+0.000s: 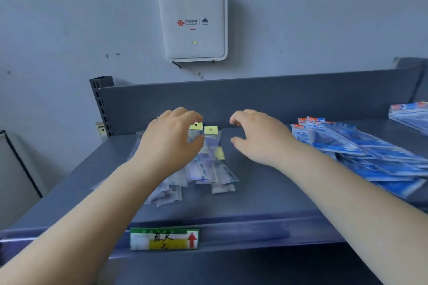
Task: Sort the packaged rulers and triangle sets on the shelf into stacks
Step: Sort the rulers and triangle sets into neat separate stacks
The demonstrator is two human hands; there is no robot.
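Several clear ruler packs (pixel 209 169) with yellow header tabs lie fanned out in a loose pile on the grey shelf (pixel 254 192). My left hand (pixel 171 139) is over the top of this pile, fingers and thumb curled round the tab end of one pack. Just right of the pile hovers my right hand (pixel 257 136), fingers loosely curled and holding nothing. A heap of blue triangle-set packs (pixel 361 148) spreads over the right side of the shelf.
The shelf has a raised back wall (pixel 254 99) and a front lip carrying a green and yellow price label (pixel 164 238). More blue packs (pixel 410 113) lie at the far right. A white router (pixel 193 23) hangs on the wall above.
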